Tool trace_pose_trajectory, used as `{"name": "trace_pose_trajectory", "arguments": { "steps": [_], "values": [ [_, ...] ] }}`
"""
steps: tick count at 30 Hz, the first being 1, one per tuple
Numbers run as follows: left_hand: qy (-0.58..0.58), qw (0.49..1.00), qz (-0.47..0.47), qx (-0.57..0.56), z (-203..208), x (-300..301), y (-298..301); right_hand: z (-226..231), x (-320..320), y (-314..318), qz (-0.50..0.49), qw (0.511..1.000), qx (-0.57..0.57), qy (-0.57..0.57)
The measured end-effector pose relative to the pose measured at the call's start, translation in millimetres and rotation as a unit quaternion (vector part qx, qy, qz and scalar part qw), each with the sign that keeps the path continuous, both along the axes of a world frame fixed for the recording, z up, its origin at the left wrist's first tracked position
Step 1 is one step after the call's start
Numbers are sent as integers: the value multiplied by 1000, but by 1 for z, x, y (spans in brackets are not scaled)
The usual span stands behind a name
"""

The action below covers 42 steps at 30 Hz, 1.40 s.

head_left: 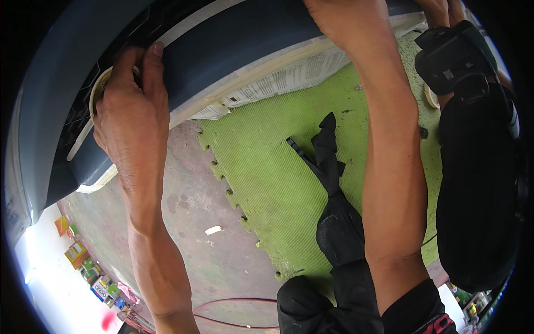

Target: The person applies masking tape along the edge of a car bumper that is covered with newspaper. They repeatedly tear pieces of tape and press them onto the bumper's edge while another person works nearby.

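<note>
My left hand is closed round a roll of masking tape, its thumb on the end of a pale tape strip. The strip runs along the dark blue-grey car bumper, beside a black mesh grille. My right hand is up at the bumper farther right; its fingers are cut off by the upper edge. Printed paper hangs from the bumper's lower edge, taped along its top.
Green foam matting covers part of the stained floor. At the right a co-worker's black sleeve and wrist device are close to my right arm. A hose and several boxes lie lower left.
</note>
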<state>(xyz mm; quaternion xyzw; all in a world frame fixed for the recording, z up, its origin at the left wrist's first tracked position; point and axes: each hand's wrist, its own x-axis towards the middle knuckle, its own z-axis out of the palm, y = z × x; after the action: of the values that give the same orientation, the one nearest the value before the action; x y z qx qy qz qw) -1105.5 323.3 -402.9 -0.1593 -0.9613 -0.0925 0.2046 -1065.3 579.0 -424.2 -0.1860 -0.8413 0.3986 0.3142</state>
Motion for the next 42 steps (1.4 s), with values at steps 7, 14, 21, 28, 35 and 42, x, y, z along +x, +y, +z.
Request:
{"name": "trace_pose_trajectory", "arguments": {
  "steps": [7,14,21,28,35,42],
  "values": [
    [17,1000,-13,1,-2,0,1,1,1,-6,-17,999,-36,10],
    [38,999,-11,-7,-4,-2,3,28,-1,-29,-92,982,-167,-8],
    [62,997,-36,6,-6,-2,1,-23,0,-19,-60,973,146,166],
    [58,998,-26,-5,-7,-2,0,-19,5,-23,-30,991,44,126],
    [43,999,-16,-2,-5,-1,3,-12,2,-24,-51,997,-15,59],
    [47,999,-14,21,-11,-4,0,-15,2,-30,-97,989,67,88]
  ]
}}
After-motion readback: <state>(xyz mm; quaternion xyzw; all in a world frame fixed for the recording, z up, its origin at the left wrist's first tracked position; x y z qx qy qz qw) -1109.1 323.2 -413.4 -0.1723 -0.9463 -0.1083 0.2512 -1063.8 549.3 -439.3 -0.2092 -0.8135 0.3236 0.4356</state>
